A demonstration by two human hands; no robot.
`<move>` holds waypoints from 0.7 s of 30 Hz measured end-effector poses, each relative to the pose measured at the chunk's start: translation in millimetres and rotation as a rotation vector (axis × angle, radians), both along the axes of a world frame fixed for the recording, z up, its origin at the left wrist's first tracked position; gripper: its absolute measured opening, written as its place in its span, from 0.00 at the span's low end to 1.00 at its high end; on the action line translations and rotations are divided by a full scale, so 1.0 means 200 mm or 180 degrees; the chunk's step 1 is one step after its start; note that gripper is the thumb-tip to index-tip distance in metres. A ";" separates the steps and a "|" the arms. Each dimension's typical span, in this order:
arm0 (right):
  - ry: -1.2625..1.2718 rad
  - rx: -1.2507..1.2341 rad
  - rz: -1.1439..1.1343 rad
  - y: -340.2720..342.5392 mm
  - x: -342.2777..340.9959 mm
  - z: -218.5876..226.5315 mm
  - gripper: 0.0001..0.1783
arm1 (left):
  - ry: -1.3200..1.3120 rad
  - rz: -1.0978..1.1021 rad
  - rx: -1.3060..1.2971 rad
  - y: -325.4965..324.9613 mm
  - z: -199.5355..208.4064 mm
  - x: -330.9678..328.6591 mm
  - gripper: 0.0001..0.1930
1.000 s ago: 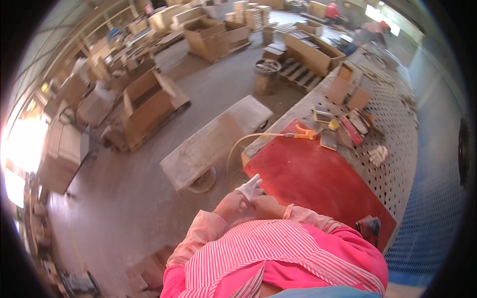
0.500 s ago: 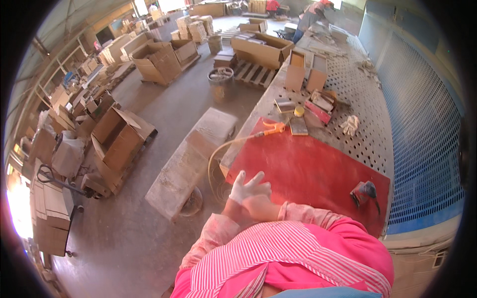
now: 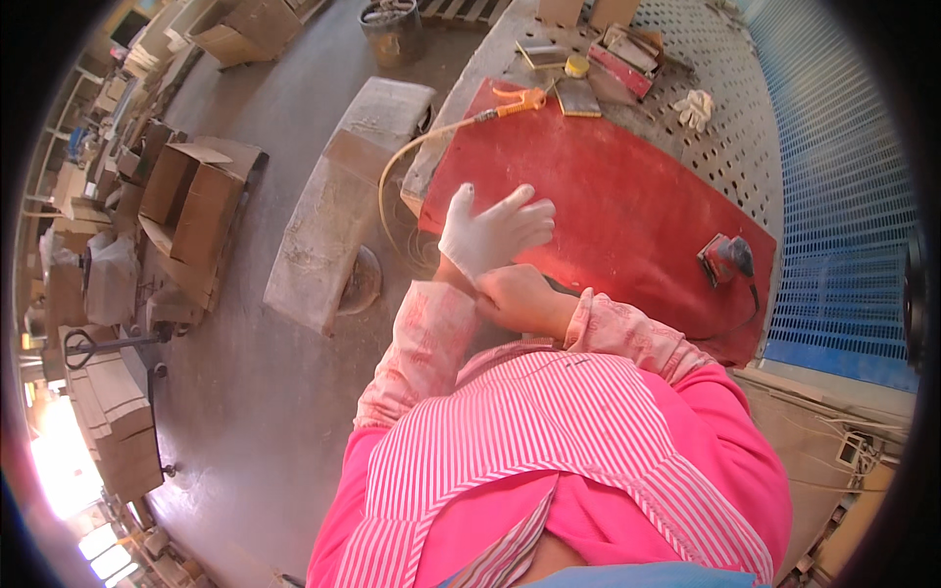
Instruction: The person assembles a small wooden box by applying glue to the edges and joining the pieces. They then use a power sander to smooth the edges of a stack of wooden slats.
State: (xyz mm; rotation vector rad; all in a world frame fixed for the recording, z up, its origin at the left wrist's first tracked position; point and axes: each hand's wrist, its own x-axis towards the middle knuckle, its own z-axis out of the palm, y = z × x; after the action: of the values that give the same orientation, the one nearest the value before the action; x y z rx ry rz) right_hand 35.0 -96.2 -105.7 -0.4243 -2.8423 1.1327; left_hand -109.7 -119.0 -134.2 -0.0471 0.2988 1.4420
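Before the striped apron point(image 3: 520, 421), and overlapping the near left part of a red board point(image 3: 627, 216) in view, both of the person's hands are raised and meet at the left wrist. The left hand point(image 3: 493, 233) wears a white glove point(image 3: 478, 245); its palm is unoccupied, with thumb and fingers spread. The right hand point(image 3: 524, 297) is bare and grasps the white glove at its cuff; its fingertips are partly hidden.

The red board lies on a perforated workbench point(image 3: 737, 162). Near its far left corner rests an orange air blow gun point(image 3: 521, 101), joined to a pale hose point(image 3: 400, 157) that hangs past the board's left edge. Toward the right end sits a handheld power sander point(image 3: 727, 259), its cord trailing nearward. Beyond the board, on the perforated surface, lies a second, crumpled white work glove point(image 3: 695, 110).
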 end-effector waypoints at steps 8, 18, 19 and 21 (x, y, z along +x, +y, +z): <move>0.0217 -0.0145 -0.0090 0.17 0.18 -0.06 0.14 | 0.1028 0.1060 -0.0683 0.30 -0.17 0.20 0.28; 0.0939 -0.1025 0.0084 0.57 0.49 -0.11 0.10 | 0.1253 -0.0627 -0.0766 0.82 -0.30 0.54 0.36; -0.0245 -0.0710 -0.0035 0.66 0.54 -0.09 0.11 | 0.1689 -0.0513 -0.0733 0.90 -0.30 0.58 0.34; 0.0240 -0.0858 -0.0520 0.74 0.63 -0.07 0.11 | 0.2380 -0.0536 -0.0810 1.05 -0.32 0.59 0.29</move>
State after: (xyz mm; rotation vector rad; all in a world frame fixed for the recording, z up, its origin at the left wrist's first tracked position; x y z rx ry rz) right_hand 160.2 51.5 -118.8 -0.6014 -2.5441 1.4672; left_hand 7.8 91.3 -198.7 0.3115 1.0717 1.1995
